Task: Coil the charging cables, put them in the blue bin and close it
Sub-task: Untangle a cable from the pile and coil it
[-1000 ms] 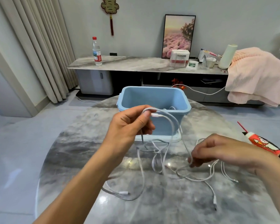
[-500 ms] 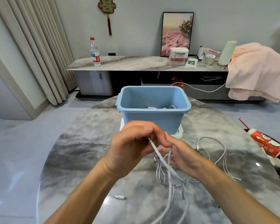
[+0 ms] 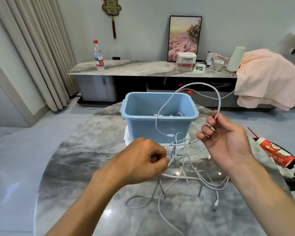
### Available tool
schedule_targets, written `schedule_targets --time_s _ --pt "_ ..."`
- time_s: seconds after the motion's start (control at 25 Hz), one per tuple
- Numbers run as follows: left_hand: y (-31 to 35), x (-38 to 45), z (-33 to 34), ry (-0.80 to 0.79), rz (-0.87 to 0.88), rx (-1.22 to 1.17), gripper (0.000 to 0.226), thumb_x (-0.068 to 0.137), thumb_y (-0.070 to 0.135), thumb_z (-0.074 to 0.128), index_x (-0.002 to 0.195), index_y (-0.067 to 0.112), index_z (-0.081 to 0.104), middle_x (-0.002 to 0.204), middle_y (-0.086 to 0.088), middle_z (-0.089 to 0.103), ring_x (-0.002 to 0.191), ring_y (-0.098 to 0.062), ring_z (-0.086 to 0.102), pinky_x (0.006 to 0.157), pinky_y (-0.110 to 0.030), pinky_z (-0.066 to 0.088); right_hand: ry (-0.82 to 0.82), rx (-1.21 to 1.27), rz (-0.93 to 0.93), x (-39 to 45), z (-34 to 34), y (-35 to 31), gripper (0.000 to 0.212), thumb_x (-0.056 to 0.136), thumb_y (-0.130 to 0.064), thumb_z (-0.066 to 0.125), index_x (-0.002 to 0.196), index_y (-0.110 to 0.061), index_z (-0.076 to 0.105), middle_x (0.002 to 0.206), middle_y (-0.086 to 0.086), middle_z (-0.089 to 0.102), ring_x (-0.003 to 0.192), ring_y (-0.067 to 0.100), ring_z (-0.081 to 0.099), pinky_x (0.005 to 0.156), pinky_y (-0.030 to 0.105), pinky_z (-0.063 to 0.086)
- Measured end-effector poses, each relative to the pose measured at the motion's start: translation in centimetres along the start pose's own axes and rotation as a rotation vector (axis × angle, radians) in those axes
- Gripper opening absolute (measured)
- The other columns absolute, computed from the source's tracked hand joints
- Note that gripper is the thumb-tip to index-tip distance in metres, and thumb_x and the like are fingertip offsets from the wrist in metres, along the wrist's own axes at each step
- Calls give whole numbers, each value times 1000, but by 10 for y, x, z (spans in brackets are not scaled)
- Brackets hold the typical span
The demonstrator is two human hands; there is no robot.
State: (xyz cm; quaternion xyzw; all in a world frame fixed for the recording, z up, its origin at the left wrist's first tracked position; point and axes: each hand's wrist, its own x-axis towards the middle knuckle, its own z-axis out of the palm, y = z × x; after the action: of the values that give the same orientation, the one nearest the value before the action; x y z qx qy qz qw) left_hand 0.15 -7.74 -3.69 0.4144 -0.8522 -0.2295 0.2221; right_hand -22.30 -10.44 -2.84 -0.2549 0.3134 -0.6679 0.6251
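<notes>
bin [image 3: 158,128] behind cables [image 3: 182,174], on table [image 3: 85,150]

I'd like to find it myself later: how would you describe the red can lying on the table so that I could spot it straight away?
Start at the round grey marble table with the blue bin standing on it. Go to the table's right edge, beyond the person's right hand and the tangle of white cables. The red can lies there on its side, the only red thing on the table, with a white cartoon print and a thin red straw.

One head-worn camera looks forward and down from close above the bench [image 3: 78,160], past the blue bin [image 3: 158,128], toward the far wall's sideboard [image 3: 134,68].
</notes>
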Motion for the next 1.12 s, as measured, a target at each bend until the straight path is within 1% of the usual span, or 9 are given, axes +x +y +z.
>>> schedule_targets --time_s 0.16,0.32,0.52,0.64,0.68,0.76,0.96,1.04,1.12 --pt "-20 -2 1 -141 -164 341 16 81 37 62 76 22 61 65 9 52 69 -9 54 60 -26 44 -21 37 -59 -1 -11 -37 33 102 -35 42 76 -21 56 52 -8 30 41 6 23 40 19 26" --pt "-26 -2 -5 -81 -264 362 14 82 41 66 93 32 63 91 12 57 94 -14 57 77 -30 49 -46 -362 -93 -6 -22 -55 30 98 -25 46 77 -14 65 52 -3 32 36 4 19 35 19 15" --pt "-3 6 13 386 -91 -45 72 79 34 78 139 30 39 134 19 45 123 4 41 100 -12 31 -492 -526 -44 -30 -5 -60 25 77 -34 69 71 -10 68 47 -2 38 41 8 21 44 27 11" --pt "4 13 17 360 -103 -384 35 86 27 73 118 18 61 107 9 70 99 2 62 87 -18 46 -648 -319 -60 -33 -2 -63 25 79 -35 72 75 -11 66 52 -1 47 44 12 20 44 25 19" --pt "5 15 14 340 -115 -524 21 88 26 68 102 11 68 86 2 73 79 -6 65 75 -22 49 -636 -232 -79 -31 -3 -64 22 82 -33 69 78 -12 65 54 -2 48 45 11 21 43 23 21" --pt "6 14 8 329 -184 -754 29 85 32 62 80 4 67 55 -6 57 51 -15 52 61 -30 49 -517 -134 -135 -24 -10 -67 18 90 -33 58 81 -18 64 57 -7 48 45 8 23 43 19 24" --pt "12 8 -7 216 -359 -1030 32 90 38 53 74 11 55 50 5 23 41 -8 20 40 -21 33 -87 -127 -207 -5 -41 -78 28 98 -35 42 80 -26 61 57 -11 44 43 4 28 43 18 27" --pt "16 6 -9 212 -383 -1134 30 93 38 51 78 13 55 54 3 19 43 -8 17 37 -18 27 96 -556 -197 2 -53 -76 21 100 -25 48 93 -17 66 64 -8 58 51 9 45 50 24 39" --pt "19 3 -11 229 -388 -1185 27 91 39 52 81 15 57 56 1 24 42 -9 21 36 -16 25 308 -1214 -276 1 -54 -71 28 94 -16 61 122 -19 62 100 -7 70 89 18 63 75 37 49"
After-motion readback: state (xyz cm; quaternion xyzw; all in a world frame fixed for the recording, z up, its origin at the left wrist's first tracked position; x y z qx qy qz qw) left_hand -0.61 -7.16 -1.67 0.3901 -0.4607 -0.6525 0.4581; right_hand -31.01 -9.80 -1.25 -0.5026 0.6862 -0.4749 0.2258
